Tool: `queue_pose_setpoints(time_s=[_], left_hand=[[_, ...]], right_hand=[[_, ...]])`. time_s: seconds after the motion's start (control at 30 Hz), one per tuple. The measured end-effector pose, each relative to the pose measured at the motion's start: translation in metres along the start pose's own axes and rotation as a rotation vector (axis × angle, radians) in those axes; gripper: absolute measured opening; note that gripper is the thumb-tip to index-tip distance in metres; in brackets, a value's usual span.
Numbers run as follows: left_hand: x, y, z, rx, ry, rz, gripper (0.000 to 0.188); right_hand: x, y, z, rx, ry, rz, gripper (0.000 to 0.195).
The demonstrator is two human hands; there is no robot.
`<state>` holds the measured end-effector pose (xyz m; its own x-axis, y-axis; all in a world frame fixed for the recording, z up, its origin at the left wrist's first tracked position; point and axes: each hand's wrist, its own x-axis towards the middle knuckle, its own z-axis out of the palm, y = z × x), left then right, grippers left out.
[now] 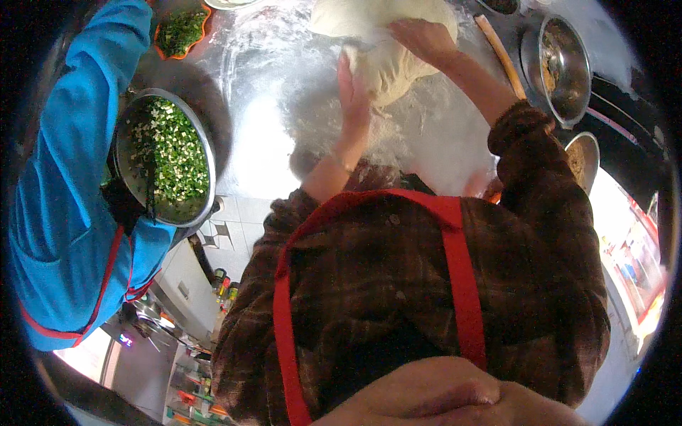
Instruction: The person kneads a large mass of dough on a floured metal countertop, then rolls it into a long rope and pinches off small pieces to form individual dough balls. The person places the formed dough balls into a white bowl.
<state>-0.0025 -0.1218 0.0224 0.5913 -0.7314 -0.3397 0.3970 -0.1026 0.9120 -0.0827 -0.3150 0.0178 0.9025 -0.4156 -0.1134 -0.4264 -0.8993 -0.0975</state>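
Note:
A large mass of pale dough (391, 80) lies on the floured metal worktop, folded and wrinkled at its near part. Its smooth far part (346, 16) reaches the top edge of the view. My left hand (354, 80) grips the near part at its left side, with some fingers hidden. Across the upper right of the dough lies my right hand (423, 40), fingers curled down over it. Loose flour coats the metal worktop (266, 69) around the dough.
At left, a metal bowl (165, 160) holds chopped greens with pale cubes, beside a person in a blue sleeve (74, 122). An orange-rimmed dish (205, 32) contains chopped greens. A wooden rolling pin (501, 56) lies at right, near a metal bowl (578, 80) and a smaller bowl (591, 160).

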Motion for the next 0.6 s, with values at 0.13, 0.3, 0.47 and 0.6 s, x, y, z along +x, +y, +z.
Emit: queue_pose_setpoints(time_s=[0.13,0.3,0.47,0.6], left_hand=[[0.021,0.000,0.006,0.143,-0.134,0.229,0.054],[-0.002,-0.006,-0.058,0.734,0.068,0.471,0.046],[-0.040,-0.029,-0.062,0.495,-0.057,0.163,0.049],[-0.049,-0.016,-0.037,0.413,-0.100,0.156,0.051]], right_hand=[[-0.008,-0.020,-0.001,0.135,-0.071,0.103,0.032],[-0.083,-0.050,-0.007,0.158,0.214,-0.066,0.022],[-0.122,-0.033,-0.044,0.138,0.478,0.097,0.020],[-0.108,0.008,-0.048,0.048,0.181,0.092,0.021]])
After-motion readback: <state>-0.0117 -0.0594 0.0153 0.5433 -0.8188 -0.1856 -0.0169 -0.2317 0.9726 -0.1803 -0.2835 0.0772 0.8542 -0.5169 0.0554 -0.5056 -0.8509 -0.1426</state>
